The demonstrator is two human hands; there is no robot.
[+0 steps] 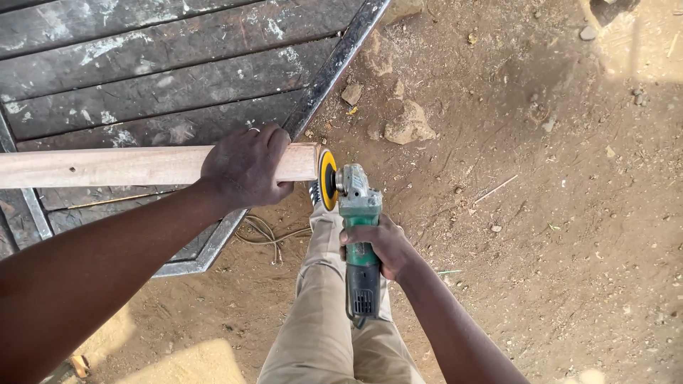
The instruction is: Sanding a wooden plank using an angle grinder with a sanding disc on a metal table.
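Both hands are busy: the left hand [245, 167] is clamped over a pale wooden beam [107, 166] right near its cut end, and the right hand [376, 245] is wrapped around the body of a green angle grinder [358, 235]. The beam runs left to right across a dark, paint-spattered workbench [142, 78], with its end poking out past the metal edge. The grinder's long axis sits crosswise to the beam, so the yellow disc [327, 179] faces the end grain flat on, touching it or just shy of it, hard to call. The left hand is the one closer to the disc. Underneath you can see khaki trousers [327, 320], dirt ground [541, 213] and a few stones [408, 124].
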